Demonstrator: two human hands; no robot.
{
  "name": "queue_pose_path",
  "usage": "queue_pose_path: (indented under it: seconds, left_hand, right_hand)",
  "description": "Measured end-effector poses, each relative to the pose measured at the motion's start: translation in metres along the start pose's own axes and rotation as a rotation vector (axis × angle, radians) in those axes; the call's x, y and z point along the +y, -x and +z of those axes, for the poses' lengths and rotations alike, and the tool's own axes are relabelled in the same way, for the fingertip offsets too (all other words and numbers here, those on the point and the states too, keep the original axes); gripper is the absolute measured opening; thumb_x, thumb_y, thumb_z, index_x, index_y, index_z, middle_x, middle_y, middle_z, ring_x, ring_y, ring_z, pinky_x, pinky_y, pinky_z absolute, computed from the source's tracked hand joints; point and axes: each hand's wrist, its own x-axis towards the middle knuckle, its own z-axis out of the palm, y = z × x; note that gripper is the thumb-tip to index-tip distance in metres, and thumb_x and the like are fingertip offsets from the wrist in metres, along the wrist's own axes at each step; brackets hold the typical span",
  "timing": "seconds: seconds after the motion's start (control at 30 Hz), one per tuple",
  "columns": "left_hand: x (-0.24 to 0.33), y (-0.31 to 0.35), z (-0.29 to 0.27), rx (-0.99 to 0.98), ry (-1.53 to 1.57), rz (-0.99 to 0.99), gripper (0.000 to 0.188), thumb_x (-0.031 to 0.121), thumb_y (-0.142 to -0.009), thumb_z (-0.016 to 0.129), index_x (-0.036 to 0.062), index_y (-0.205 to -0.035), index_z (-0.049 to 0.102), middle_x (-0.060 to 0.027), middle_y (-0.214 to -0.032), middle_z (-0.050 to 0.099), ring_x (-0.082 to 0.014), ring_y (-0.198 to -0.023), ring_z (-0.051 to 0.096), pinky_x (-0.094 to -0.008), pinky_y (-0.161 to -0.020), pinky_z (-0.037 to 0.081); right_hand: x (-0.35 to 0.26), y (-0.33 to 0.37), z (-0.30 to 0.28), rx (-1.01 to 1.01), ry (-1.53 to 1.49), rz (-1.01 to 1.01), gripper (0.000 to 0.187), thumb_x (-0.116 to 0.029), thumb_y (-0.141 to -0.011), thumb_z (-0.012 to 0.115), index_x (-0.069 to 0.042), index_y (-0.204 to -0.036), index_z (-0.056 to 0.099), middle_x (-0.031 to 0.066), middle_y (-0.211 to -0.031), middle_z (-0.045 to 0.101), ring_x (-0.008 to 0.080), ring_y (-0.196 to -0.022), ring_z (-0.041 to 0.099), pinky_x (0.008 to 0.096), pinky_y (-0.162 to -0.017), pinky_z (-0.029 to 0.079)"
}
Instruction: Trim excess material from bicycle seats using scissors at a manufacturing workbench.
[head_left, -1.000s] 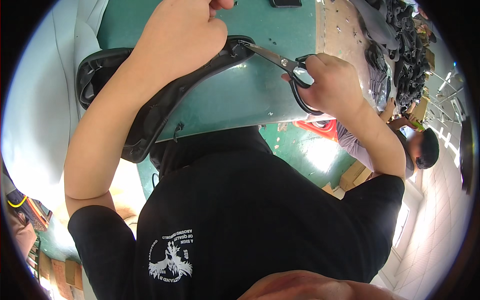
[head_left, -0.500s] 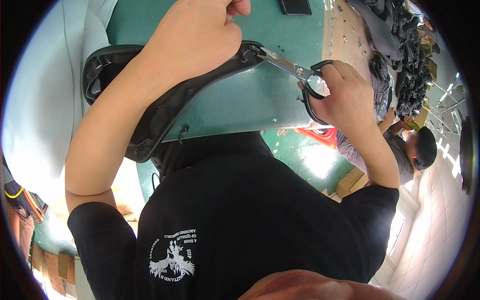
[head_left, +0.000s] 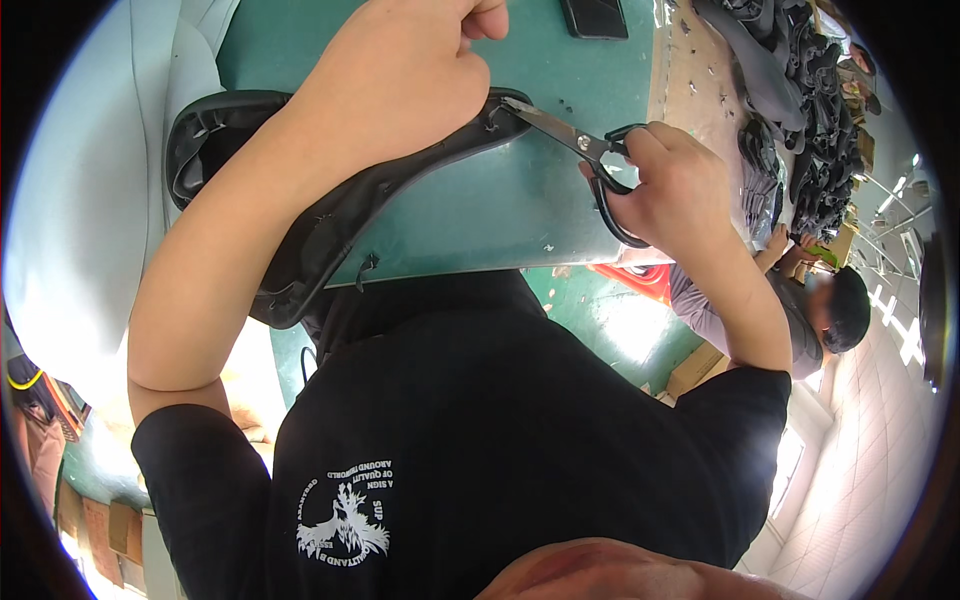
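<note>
My right hand (head_left: 675,190) grips scissors (head_left: 583,142) with black handles by their loops. The tips of their blades rest at the right end of a long, curved black padded piece (head_left: 400,170), where a small loose bit sticks up. This piece has a soft, leather-like look and lies along the near left part of the green table. My left hand (head_left: 425,75) lies across it with curled fingers, close to the blade tips. The forearm covers part of the piece, and what the left fingers hold, if anything, is hidden.
A black phone (head_left: 597,17) lies on the green table (head_left: 560,80) at the far side. Small dark scraps are scattered about. Black pieces (head_left: 815,130) are heaped at the far right, near another person (head_left: 845,310). Pale sheet material (head_left: 90,200) drapes at left.
My right hand and the scissors have shifted slightly left, bringing the blade tips farther over the end of the black piece. The left hand has barely moved.
</note>
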Motion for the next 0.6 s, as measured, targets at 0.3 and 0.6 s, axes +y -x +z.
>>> queue_pose_path:
  seconds: [0.3,0.6]
  left_hand:
    - [0.008,0.000,0.000,-0.001,0.029,-0.025,0.022,-0.012,-0.075,0.054,-0.0016,-0.095,0.055,-0.0149,-0.093,0.055,-0.0261,-0.082,0.057,-0.0338,-0.075,0.049]
    - [-0.006,0.003,0.002,-0.107,-0.126,0.133,0.014,0.007,-0.087,0.072,0.0005,-0.097,0.064,-0.0090,-0.092,0.063,-0.0228,-0.082,0.064,-0.0342,-0.073,0.052]
  right_hand:
    - [0.010,0.005,0.016,0.105,-0.050,-0.081,0.032,-0.026,-0.069,0.086,-0.008,-0.071,0.060,0.0069,-0.066,0.057,0.0282,-0.060,0.063,0.0403,-0.051,0.050]
    - [0.022,0.006,0.013,0.283,-0.332,0.365,0.052,-0.039,-0.075,0.092,-0.005,-0.065,0.054,0.0083,-0.058,0.049,0.0239,-0.049,0.046,0.0344,-0.050,0.042]
